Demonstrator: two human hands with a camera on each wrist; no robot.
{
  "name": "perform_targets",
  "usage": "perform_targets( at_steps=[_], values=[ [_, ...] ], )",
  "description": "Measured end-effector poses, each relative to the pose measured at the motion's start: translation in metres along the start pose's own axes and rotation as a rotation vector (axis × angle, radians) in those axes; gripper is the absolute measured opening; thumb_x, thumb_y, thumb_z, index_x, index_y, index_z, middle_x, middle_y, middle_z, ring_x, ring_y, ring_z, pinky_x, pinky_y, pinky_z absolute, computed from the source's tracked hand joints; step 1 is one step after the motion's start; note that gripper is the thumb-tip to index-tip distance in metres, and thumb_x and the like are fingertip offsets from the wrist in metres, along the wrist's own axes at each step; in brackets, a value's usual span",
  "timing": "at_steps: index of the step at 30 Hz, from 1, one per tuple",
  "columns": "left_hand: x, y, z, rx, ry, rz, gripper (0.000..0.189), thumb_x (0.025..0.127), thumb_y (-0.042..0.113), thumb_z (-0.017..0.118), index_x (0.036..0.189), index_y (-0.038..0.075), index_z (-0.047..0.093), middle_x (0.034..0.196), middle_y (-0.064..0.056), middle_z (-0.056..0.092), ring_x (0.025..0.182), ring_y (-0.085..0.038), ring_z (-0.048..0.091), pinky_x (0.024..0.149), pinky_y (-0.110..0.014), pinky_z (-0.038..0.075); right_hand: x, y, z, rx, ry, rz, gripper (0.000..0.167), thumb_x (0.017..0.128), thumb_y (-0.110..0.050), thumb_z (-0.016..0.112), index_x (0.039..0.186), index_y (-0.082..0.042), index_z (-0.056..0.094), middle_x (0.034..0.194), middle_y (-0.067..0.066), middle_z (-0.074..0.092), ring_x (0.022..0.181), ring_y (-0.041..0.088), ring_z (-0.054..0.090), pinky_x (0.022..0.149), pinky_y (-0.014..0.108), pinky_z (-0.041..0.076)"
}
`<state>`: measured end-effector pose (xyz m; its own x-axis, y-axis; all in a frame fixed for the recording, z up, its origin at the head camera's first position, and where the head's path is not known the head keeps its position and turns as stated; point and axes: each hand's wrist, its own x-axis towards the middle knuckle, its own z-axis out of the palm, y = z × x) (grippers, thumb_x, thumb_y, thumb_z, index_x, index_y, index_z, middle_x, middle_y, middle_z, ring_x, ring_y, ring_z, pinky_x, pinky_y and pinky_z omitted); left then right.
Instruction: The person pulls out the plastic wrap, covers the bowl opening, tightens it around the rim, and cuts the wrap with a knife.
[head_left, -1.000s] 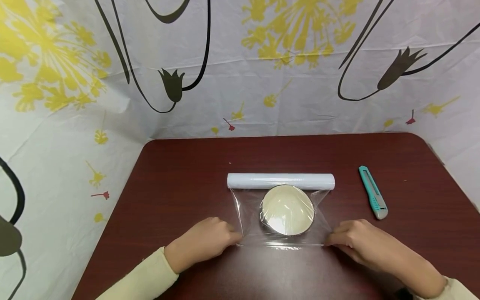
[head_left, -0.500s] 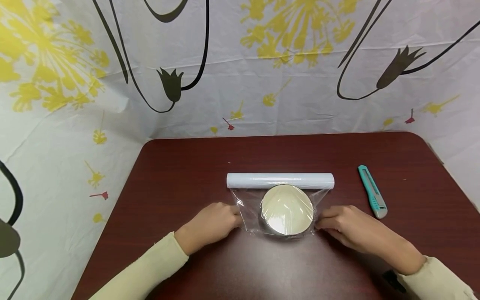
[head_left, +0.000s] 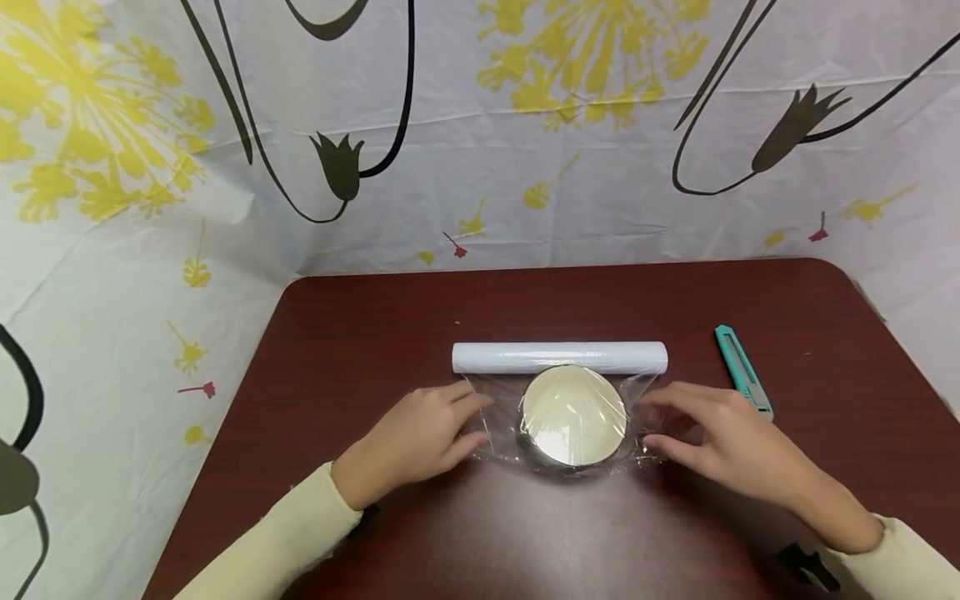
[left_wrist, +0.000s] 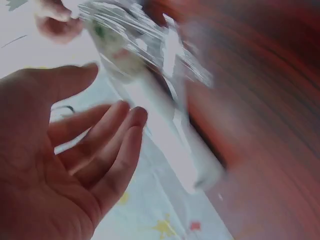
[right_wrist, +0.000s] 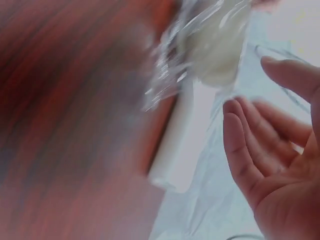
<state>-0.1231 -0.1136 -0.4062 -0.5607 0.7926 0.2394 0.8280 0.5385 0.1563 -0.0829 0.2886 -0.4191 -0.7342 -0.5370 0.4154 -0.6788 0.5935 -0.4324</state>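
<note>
A round cream bowl (head_left: 573,417) stands mid-table with clear cling film (head_left: 501,433) drawn over its top. The film runs back to a white cling film roll (head_left: 558,357) lying right behind the bowl. To the bowl's left my left hand (head_left: 408,437) has its thumb and fingers apart at the film's side edge. My right hand (head_left: 738,442) is on the other side, likewise spread, its fingertips near the crumpled film. In the left wrist view nothing is between the fingers of my left hand (left_wrist: 75,150); the right wrist view shows my right hand (right_wrist: 280,150) holding nothing.
A teal utility knife (head_left: 742,367) lies right of the roll, its lower end partly behind my right hand. The dark red wooden table (head_left: 360,333) backs onto a white sheet (head_left: 465,167) with printed flowers, which also hangs at the left.
Both hands first held the film's front corners, brought them back and in beside the bowl, then let go and spread their fingers. The film's front edge now sits bunched close to the bowl.
</note>
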Motion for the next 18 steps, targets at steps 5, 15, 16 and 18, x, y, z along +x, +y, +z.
perform_targets(
  at_steps=[5,15,16,18],
  values=[
    [0.019,0.025,0.003,-0.083,-0.021,-0.116,0.082,0.098,0.05,0.084,0.152,-0.006,0.059,0.117,-0.011,0.068,0.079,-0.018,0.066,0.074,-0.036,0.063,0.013,-0.018,0.005,0.002,-0.072,0.15,0.081,0.077,-0.024,0.103,0.144,-0.001,0.065,0.102,-0.009,0.067,0.083,0.003,0.064,0.064,0.021,0.056],
    [0.051,0.051,0.031,-0.059,-0.152,-0.324,0.127,0.081,0.076,0.087,0.16,-0.013,0.043,0.151,-0.026,0.058,0.121,-0.038,0.072,0.1,-0.044,0.062,0.035,-0.03,0.021,-0.075,-0.21,0.329,0.107,0.073,-0.057,0.101,0.15,0.004,0.059,0.125,0.015,0.071,0.1,0.025,0.072,0.08,0.048,0.062],
    [0.052,0.051,0.033,-0.064,-0.145,-0.33,0.127,0.08,0.076,0.088,0.16,-0.013,0.044,0.15,-0.026,0.059,0.12,-0.039,0.072,0.099,-0.044,0.062,0.035,-0.029,0.022,-0.07,-0.208,0.323,0.106,0.073,-0.058,0.101,0.15,0.002,0.06,0.128,0.016,0.071,0.103,0.027,0.072,0.081,0.049,0.062],
    [0.053,0.051,0.036,-0.069,-0.128,-0.339,0.128,0.078,0.077,0.088,0.159,-0.011,0.044,0.149,-0.025,0.059,0.119,-0.039,0.072,0.099,-0.043,0.062,0.036,-0.027,0.022,-0.053,-0.208,0.313,0.104,0.073,-0.059,0.101,0.151,-0.003,0.061,0.129,0.015,0.072,0.105,0.026,0.072,0.083,0.049,0.062]
  ],
)
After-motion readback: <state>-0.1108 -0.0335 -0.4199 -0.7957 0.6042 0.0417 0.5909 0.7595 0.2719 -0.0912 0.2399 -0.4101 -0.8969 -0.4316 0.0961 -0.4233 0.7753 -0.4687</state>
